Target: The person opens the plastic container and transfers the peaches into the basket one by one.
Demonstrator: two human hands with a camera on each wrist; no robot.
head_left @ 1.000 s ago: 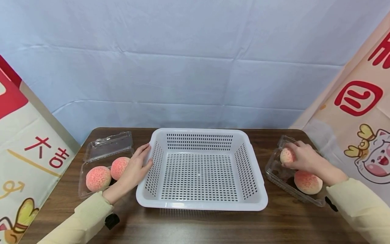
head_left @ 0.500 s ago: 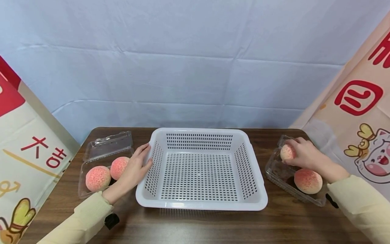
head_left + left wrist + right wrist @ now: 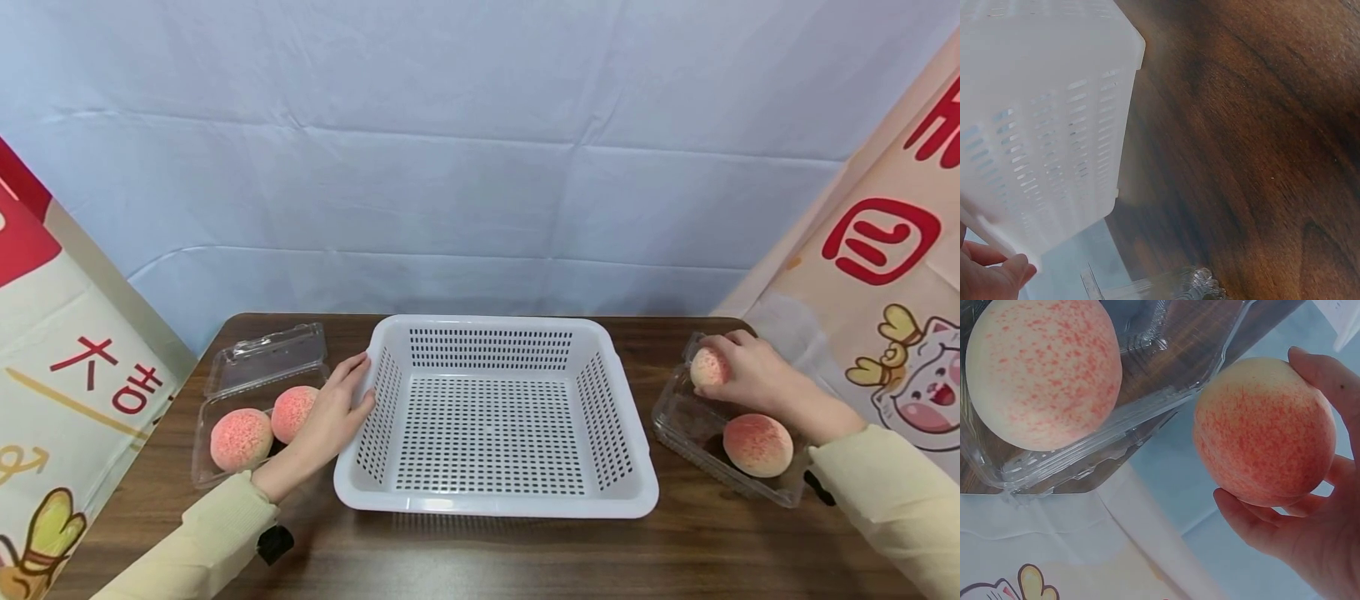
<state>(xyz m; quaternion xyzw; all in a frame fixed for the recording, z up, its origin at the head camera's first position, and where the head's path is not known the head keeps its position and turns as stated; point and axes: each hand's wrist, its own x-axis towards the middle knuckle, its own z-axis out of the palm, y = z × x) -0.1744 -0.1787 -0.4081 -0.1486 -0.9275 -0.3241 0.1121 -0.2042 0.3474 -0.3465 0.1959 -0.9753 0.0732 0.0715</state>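
Observation:
A white perforated plastic basket (image 3: 491, 504) sits mid-table. My left hand (image 3: 333, 417) grips its left rim; in the left wrist view the thumb (image 3: 1016, 269) and a finger show beside the basket wall (image 3: 1060, 144). At the right, my right hand (image 3: 753, 379) holds a peach (image 3: 709, 367) with thumb and fingers around it. In the right wrist view this pink-red peach (image 3: 1266, 434) appears beyond the clear plastic box's edge. Another peach (image 3: 757, 446) lies in that open clear box (image 3: 682, 417), nearer to me.
To the left, a second open clear box (image 3: 206, 475) contains two pink peaches, one (image 3: 242, 439) fully visible and one (image 3: 294, 412) partly behind the left hand. Brown wood table (image 3: 465, 562) shows in front of the basket. Pale cloth hangs behind, with printed banners at both sides.
The right hand has shifted slightly upward and right, with the peach between its fingers. My left hand and the basket stay where they were.

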